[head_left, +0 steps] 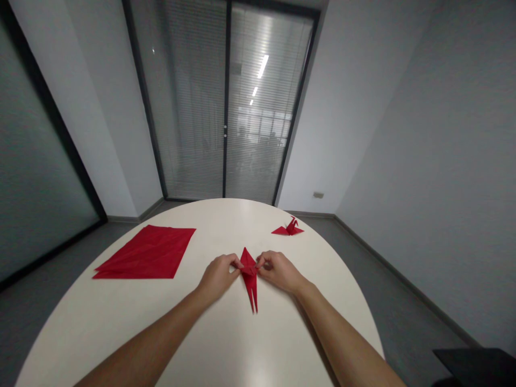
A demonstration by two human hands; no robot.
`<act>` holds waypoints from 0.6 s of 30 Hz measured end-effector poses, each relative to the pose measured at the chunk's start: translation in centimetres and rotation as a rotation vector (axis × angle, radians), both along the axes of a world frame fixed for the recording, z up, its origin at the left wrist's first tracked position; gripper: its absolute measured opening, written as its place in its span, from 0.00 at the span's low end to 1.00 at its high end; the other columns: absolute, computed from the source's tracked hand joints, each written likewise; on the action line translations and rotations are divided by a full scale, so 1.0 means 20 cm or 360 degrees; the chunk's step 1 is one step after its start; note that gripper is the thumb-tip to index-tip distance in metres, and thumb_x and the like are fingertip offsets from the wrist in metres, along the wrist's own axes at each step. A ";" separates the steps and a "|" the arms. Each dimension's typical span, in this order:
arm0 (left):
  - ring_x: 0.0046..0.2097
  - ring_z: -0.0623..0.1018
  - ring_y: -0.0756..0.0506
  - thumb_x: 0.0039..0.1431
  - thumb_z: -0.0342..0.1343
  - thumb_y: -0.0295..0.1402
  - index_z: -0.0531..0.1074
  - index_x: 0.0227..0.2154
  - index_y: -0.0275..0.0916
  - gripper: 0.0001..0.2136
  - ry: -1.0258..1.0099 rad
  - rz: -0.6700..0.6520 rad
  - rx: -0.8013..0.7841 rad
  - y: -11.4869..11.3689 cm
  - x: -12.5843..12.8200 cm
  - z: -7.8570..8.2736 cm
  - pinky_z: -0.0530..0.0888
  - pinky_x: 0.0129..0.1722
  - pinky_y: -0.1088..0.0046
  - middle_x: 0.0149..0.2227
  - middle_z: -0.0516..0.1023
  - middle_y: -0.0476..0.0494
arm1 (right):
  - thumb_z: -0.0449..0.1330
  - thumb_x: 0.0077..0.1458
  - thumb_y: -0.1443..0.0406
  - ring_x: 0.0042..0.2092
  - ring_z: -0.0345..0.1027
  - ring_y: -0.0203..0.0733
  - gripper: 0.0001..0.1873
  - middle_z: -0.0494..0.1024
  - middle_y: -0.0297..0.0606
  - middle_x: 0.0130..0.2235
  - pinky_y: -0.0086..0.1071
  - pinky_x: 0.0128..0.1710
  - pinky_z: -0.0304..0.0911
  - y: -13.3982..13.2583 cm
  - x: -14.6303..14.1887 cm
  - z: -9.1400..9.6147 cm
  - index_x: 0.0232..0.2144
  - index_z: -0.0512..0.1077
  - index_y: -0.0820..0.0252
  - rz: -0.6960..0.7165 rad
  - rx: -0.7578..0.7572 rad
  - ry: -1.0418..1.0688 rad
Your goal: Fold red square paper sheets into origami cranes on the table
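A partly folded red origami paper (250,277) lies in the middle of the table, between my two hands. Its pointed top faces away from me, and two narrow legs point toward me. My left hand (221,273) pinches its left edge between thumb and fingers. On the opposite edge, my right hand (280,270) is closed in a pinch too. The fingertips partly cover the folds at the paper's middle.
The round white table (217,344) carries a stack of red paper sheets (149,252) at the left. A finished red paper crane (290,228) stands at the far right. Beyond the table are glass doors with blinds (201,107). A dark object (475,363) shows at lower right.
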State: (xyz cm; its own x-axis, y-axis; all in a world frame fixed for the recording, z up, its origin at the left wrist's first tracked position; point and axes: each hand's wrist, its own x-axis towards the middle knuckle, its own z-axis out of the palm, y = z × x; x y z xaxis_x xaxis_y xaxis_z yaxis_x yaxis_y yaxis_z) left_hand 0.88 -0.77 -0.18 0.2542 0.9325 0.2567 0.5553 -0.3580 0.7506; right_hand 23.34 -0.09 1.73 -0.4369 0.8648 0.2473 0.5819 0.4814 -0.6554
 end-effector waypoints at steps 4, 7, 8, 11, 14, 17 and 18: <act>0.41 0.80 0.44 0.54 0.60 0.25 0.77 0.35 0.40 0.06 0.0065 -0.0069 0.0088 -0.01 0.00 0.01 0.72 0.43 0.69 0.37 0.83 0.45 | 0.63 0.52 0.71 0.35 0.72 0.39 0.04 0.82 0.35 0.34 0.28 0.36 0.63 0.00 0.01 0.01 0.30 0.76 0.58 0.0085 0.0031 -0.0026; 0.41 0.79 0.43 0.55 0.61 0.26 0.78 0.34 0.40 0.05 0.0125 -0.0076 0.0099 -0.03 0.01 0.03 0.72 0.44 0.68 0.37 0.83 0.45 | 0.62 0.52 0.71 0.34 0.72 0.38 0.04 0.82 0.34 0.34 0.28 0.34 0.62 0.00 0.02 0.01 0.30 0.76 0.58 0.0116 -0.0008 -0.0034; 0.41 0.79 0.43 0.55 0.60 0.25 0.78 0.34 0.40 0.05 0.0152 -0.0075 0.0107 -0.03 0.01 0.03 0.72 0.44 0.68 0.36 0.83 0.45 | 0.62 0.52 0.71 0.33 0.72 0.38 0.04 0.82 0.34 0.34 0.27 0.34 0.62 0.00 0.03 0.01 0.30 0.76 0.58 0.0129 -0.0012 -0.0038; 0.41 0.79 0.43 0.56 0.59 0.24 0.78 0.33 0.40 0.06 0.0211 -0.0136 0.0164 -0.04 0.00 0.05 0.72 0.44 0.68 0.36 0.82 0.46 | 0.62 0.51 0.72 0.33 0.71 0.37 0.05 0.82 0.34 0.34 0.27 0.34 0.62 -0.01 0.04 0.03 0.29 0.76 0.58 0.0183 0.0000 -0.0079; 0.42 0.79 0.44 0.57 0.57 0.22 0.78 0.33 0.41 0.07 0.0317 -0.0253 0.0268 -0.04 -0.01 0.05 0.72 0.45 0.68 0.37 0.82 0.46 | 0.62 0.50 0.72 0.32 0.69 0.36 0.05 0.81 0.33 0.33 0.26 0.33 0.61 -0.02 0.04 0.05 0.28 0.76 0.59 0.0240 0.0017 -0.0160; 0.44 0.79 0.43 0.57 0.56 0.20 0.77 0.33 0.40 0.09 0.0470 -0.0361 0.0412 -0.05 -0.02 0.06 0.71 0.49 0.66 0.38 0.82 0.45 | 0.62 0.49 0.72 0.31 0.68 0.35 0.04 0.80 0.33 0.32 0.26 0.32 0.59 -0.02 0.04 0.07 0.27 0.76 0.59 0.0281 0.0042 -0.0203; 0.45 0.79 0.43 0.57 0.55 0.19 0.77 0.33 0.40 0.10 0.0511 -0.0403 0.0457 -0.05 -0.02 0.07 0.71 0.50 0.66 0.39 0.82 0.45 | 0.62 0.49 0.72 0.30 0.67 0.35 0.04 0.80 0.34 0.32 0.26 0.32 0.59 -0.03 0.04 0.08 0.27 0.76 0.60 0.0286 0.0045 -0.0205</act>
